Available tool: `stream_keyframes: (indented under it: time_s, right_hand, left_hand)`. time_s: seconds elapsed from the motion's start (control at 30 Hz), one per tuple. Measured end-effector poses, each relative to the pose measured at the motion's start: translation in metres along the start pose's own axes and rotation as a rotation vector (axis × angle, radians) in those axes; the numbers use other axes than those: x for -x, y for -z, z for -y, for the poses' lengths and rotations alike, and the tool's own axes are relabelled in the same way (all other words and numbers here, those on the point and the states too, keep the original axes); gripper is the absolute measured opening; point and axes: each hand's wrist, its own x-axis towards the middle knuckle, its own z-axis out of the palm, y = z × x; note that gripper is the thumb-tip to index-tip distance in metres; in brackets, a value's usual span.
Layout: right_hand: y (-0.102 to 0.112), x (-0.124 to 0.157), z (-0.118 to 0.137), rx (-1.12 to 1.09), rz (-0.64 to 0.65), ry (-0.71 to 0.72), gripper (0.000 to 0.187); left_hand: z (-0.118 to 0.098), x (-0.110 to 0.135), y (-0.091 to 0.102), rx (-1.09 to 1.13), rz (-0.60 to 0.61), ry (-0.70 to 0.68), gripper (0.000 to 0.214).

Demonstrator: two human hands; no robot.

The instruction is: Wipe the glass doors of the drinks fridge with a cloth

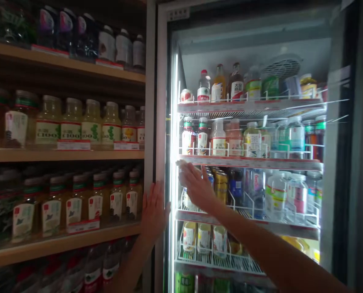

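Note:
My left hand lies flat with fingers stretched against the metal frame at the left side of a glass-door drinks fridge. My right hand reaches across to the left part of the fridge's glass, level with the third shelf. Under its fingers is a pale, crumpled cloth, blurred and partly covered by the hand. Behind the hand, cans stand on the lit shelf, partly hidden by it.
Bottles and cans fill wire-fronted shelves inside the fridge. To the left, wooden shelves carry rows of juice bottles with price strips along the edges. A bright light strip runs down the fridge's inner left side.

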Motion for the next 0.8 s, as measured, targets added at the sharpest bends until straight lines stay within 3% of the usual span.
stream_keyframes:
  time_s: [0.13, 0.17, 0.3, 0.33, 0.43, 0.47, 0.5, 0.6, 0.63, 0.67, 0.77, 0.8]
  right_hand:
    - [-0.005, -0.016, 0.001, -0.026, 0.022, 0.335, 0.037]
    - [-0.005, -0.022, -0.002, -0.020, 0.010, 0.309, 0.037]
    - [-0.003, -0.049, -0.015, 0.025, -0.086, -0.048, 0.041]
    - [-0.002, -0.053, -0.018, 0.028, -0.091, -0.023, 0.040]
    - [0.006, -0.056, -0.033, 0.036, -0.026, 0.273, 0.036]
    - [0.011, -0.058, -0.041, 0.051, -0.003, 0.306, 0.037]
    - [0.017, -0.061, -0.050, 0.076, 0.006, 0.259, 0.039]
    - [0.036, -0.066, -0.079, 0.164, -0.058, -0.108, 0.046]
    - [0.041, -0.064, -0.086, 0.182, -0.067, -0.159, 0.047]
    - [0.045, -0.060, -0.091, 0.192, -0.056, -0.136, 0.049]
    - [0.053, -0.038, -0.103, 0.202, 0.038, 0.116, 0.055]
    - [0.056, -0.031, -0.108, 0.213, 0.040, 0.123, 0.055]
  left_hand:
    - [0.008, -0.013, 0.003, 0.029, -0.057, -0.029, 0.060]
    - [0.009, -0.017, 0.003, 0.037, -0.080, -0.038, 0.060]
    - [0.010, -0.040, 0.004, 0.076, -0.135, -0.001, 0.059]
    - [0.009, -0.046, 0.005, 0.088, -0.144, 0.009, 0.058]
    - [0.008, -0.066, 0.007, 0.119, -0.170, 0.013, 0.055]
    - [0.008, -0.073, 0.008, 0.126, -0.175, 0.011, 0.055]
    - [0.007, -0.080, 0.008, 0.130, -0.178, 0.013, 0.054]
    - [0.001, -0.103, 0.010, 0.144, -0.181, 0.030, 0.054]
    - [-0.002, -0.110, 0.010, 0.151, -0.182, 0.033, 0.055]
    - [-0.006, -0.117, 0.010, 0.160, -0.180, 0.031, 0.055]
    - [-0.017, -0.134, 0.008, 0.180, -0.184, 0.003, 0.055]
    - [-0.021, -0.139, 0.007, 0.183, -0.190, -0.007, 0.055]
